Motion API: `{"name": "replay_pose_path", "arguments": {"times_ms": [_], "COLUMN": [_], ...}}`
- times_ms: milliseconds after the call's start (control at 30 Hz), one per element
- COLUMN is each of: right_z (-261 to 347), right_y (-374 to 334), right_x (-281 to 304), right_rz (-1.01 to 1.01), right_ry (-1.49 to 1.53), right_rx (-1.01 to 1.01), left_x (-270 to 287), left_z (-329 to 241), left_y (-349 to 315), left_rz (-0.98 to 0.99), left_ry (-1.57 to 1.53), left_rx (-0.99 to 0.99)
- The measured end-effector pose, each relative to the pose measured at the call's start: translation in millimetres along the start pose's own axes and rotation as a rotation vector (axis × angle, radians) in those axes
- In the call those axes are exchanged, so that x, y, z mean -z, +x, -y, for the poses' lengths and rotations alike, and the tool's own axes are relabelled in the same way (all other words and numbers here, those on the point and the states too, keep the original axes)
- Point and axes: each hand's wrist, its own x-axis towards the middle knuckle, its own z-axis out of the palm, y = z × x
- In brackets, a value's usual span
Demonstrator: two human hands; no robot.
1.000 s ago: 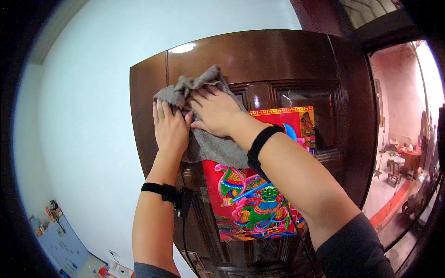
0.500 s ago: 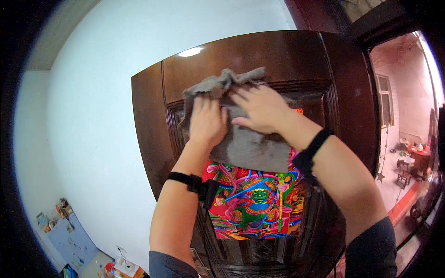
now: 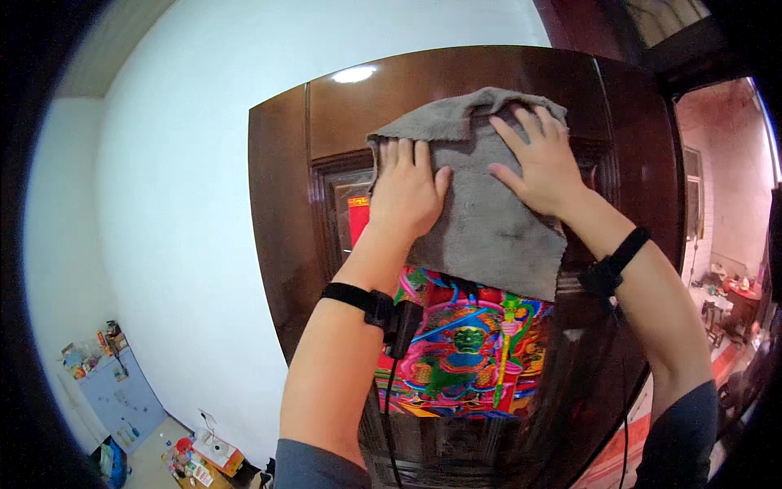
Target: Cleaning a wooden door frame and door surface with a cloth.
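A soft grey fabric cloth (image 3: 501, 212) lies spread against the upper part of a dark brown panelled door (image 3: 281, 187), its top edge folded over and its lower edge hanging across a glossy, many-coloured printed poster (image 3: 468, 346). The left hand (image 3: 406, 191) presses on the cloth's left side, fingers extended together, tips tucked beneath the fold, thumb apart. The right hand (image 3: 544, 163) lies on the cloth's upper right, fingers spread near the folded edge. The grip of each hand is released, flattened on the fabric instead of clenched. A bright red strip (image 3: 358, 218) of the poster shows beside the left wrist. A black band (image 3: 350, 297) circles the left forearm, and a matching black strap (image 3: 621, 259) circles the right. A plain white wall (image 3: 187, 212) stands to the left.
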Motion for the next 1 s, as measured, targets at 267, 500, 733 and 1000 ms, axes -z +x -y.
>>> {"name": "replay_pose_path", "arguments": {"times_ms": [267,500,733,1000], "right_z": [127.5,185.5,198.8,217.9], "right_y": [80.2,72.4,86.5,72.2], "right_x": [-32.9,-41.6,-35.6,-40.1], "right_rz": [0.081,0.086,0.157,0.166], "right_ry": [0.235,0.256,0.182,0.161], "right_rx": [-0.061,0.023,-0.036,-0.116], "left_x": [34.2,28.6,15.0,12.2], "left_z": [126.7,162.4,169.4,170.7], "left_y": [-57.8,-79.5,-81.6,-87.0], "left_rz": [-0.071,-0.039,-0.149,-0.144], "left_ry": [0.121,0.024,-0.11,-0.107], "left_rx": [0.002,-0.095,-0.166,-0.131]}}
